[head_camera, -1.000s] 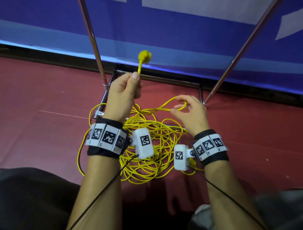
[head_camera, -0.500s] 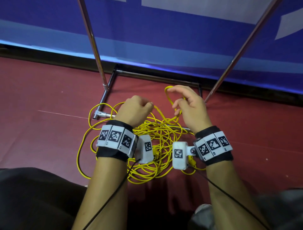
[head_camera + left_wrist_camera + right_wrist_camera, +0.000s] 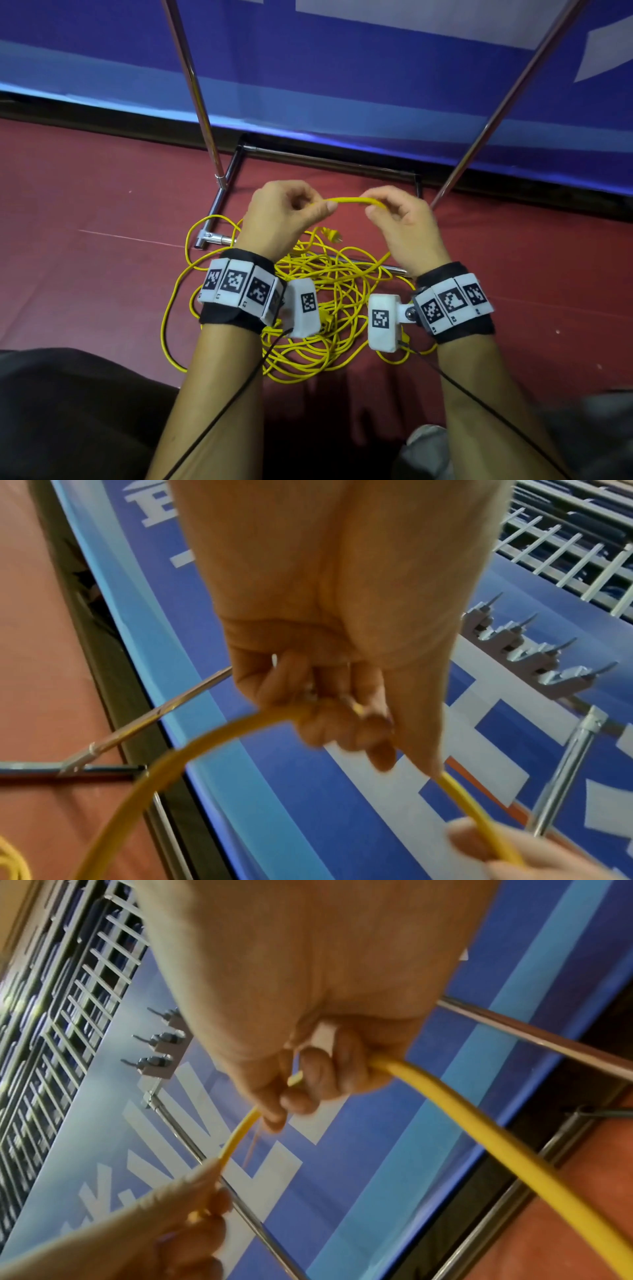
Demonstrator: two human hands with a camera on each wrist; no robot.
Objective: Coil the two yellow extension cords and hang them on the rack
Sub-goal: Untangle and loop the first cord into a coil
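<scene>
A tangled heap of yellow extension cord [image 3: 308, 308] lies on the red floor between my forearms, with a yellow plug [image 3: 331, 235] on top of it. A short stretch of the cord [image 3: 349, 200] runs level between my hands above the heap. My left hand [image 3: 291, 209] grips it with curled fingers and thumb [image 3: 335, 718]. My right hand [image 3: 394, 212] pinches and curls round the other end of that stretch [image 3: 342, 1074]. The rack's chrome uprights [image 3: 191, 85] rise beyond the hands, and its hooks [image 3: 534, 653] show in the wrist views.
The rack's base bars [image 3: 325, 161] lie on the floor just behind the heap, and a second upright [image 3: 507, 102] slants up at the right. A blue banner wall [image 3: 342, 68] stands behind. My dark-clothed knees [image 3: 68, 411] fill the bottom corners.
The left hand came down from holding the plug up high, and the plug now lies on the heap. Both hands have risen and now hold one cord stretch level between them.
</scene>
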